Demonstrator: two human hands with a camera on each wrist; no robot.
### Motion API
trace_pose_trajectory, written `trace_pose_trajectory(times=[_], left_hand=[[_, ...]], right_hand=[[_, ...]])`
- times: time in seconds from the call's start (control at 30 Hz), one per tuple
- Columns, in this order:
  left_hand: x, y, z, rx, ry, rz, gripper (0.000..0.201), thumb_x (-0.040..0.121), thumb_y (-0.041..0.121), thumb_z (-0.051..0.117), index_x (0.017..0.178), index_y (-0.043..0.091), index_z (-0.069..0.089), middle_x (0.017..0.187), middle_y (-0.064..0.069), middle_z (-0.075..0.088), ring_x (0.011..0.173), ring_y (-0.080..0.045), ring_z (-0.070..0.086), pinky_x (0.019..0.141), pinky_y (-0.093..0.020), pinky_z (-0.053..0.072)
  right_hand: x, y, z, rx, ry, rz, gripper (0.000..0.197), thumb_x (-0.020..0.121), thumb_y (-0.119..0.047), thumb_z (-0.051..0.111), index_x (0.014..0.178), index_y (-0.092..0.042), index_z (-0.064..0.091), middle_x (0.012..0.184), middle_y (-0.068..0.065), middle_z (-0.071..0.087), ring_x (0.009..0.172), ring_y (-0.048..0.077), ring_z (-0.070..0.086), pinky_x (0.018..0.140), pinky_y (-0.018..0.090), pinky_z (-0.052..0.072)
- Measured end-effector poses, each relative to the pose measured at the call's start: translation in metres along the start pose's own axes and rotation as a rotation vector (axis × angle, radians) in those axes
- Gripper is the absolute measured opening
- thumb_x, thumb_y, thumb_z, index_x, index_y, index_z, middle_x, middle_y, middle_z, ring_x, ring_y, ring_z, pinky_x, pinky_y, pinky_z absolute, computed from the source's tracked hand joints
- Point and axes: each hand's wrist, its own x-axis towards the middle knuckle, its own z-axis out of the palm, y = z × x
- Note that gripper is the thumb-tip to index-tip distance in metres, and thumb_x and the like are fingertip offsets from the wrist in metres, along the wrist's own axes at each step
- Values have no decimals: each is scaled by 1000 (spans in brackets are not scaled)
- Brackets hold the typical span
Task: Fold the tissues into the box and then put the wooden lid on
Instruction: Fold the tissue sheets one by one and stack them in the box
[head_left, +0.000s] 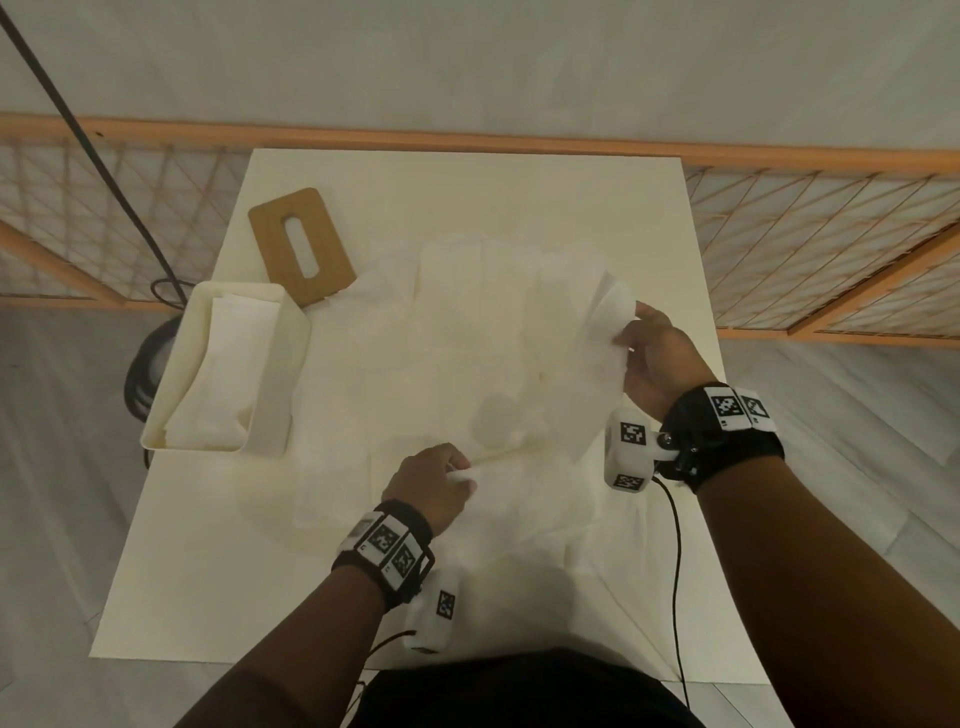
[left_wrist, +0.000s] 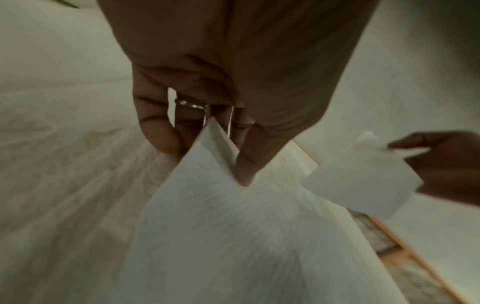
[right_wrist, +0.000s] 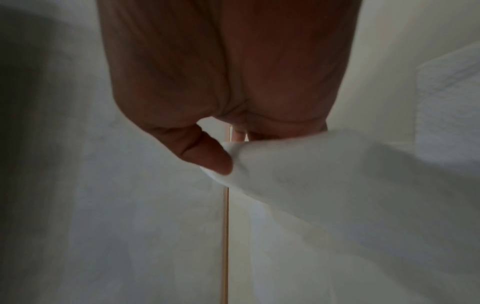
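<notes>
Tissue (head_left: 566, 395) in the air over the tabletop (head_left: 208, 597), a single sheet stretched between both hands. Left hand (head_left: 434, 486) pinches one corner low, near the person; right hand (head_left: 657, 358) pinches the opposite corner higher, at the right edge of the tabletop. In each wrist view the grip is thumb pressed against fingers with the thin sheet caught between.

Step in hand, as I judge it: folding this sheet before it goes into the box (head_left: 223, 364). To do it well, keep the pull light and even so the paper does not tear, bring corner to corner squarely, and fold narrow enough to fit the box.

Sheet is white, thin, limp, faintly textured, sagging in the middle. More loose tissues lie spread beneath it. Box stands at left, open, with folded tissue already inside. Wooden lid (head_left: 301, 247), slotted, lies flat just behind it, not yet on.
</notes>
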Motion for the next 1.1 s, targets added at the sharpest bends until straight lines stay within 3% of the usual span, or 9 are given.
trace_pose_trajectory(times=[0.13,0.27,0.4,0.53,0.67,0.77,0.87,0.97,1.1], left_hand=[[-8,8,6,540,107,144,43,92,44,60,130,31,45,130,3,46,117,-23,54,95,-41,47],[-13,22,25,571,72,529,42,96,46,49,136,35,49,139,7,44,126,-21,47,102,-41,38],[-2,29,14,-16,147,375,45,95,37,64,137,28,52,140,6,47,126,-19,49,107,-38,39],[4,49,-22,-448,89,393,77,89,10,71,151,32,31,157,11,32,141,-12,36,115,-35,37],[3,83,-53,-618,-31,526,73,92,47,62,155,39,26,162,23,25,147,7,21,122,-37,23],[4,105,-62,-774,-143,473,76,81,60,72,148,41,40,149,6,53,140,-15,48,115,-50,39],[7,110,-62,-840,-161,387,67,76,44,81,136,29,56,121,-7,73,112,-32,69,101,-59,51],[9,100,-60,-885,-181,347,55,81,16,78,133,14,60,119,-14,73,112,-38,68,103,-61,49],[9,85,-62,-787,-294,340,48,85,8,69,132,10,61,125,-13,71,118,-36,66,108,-57,46]], right_hand=[[-4,-1,5,-26,-122,-8,46,92,-10,60,138,-12,58,128,14,67,116,35,64,91,55,56],[-13,5,17,-19,-233,18,37,94,-8,58,131,-2,58,119,17,66,110,35,63,88,50,55],[-24,6,22,80,-392,24,38,88,-5,55,126,-2,54,124,25,56,112,39,55,105,55,44],[-40,-7,25,222,-526,31,30,84,-5,48,113,-2,57,103,15,62,97,31,61,96,44,47],[-49,-20,32,202,-609,5,21,86,-5,49,105,-4,57,101,16,58,95,32,58,92,44,47],[-51,-25,39,86,-644,-26,20,92,-6,50,110,-3,59,109,22,61,100,36,62,91,47,51],[-46,-27,42,-79,-546,-110,15,95,-8,56,109,-6,62,105,17,66,95,32,64,84,43,53],[-41,-25,40,-307,-259,-217,10,95,-22,62,105,-21,65,98,-4,68,95,19,63,89,43,49],[-41,-24,35,-520,-308,-204,59,72,-62,68,123,-32,61,124,-12,67,120,9,60,100,37,43]])
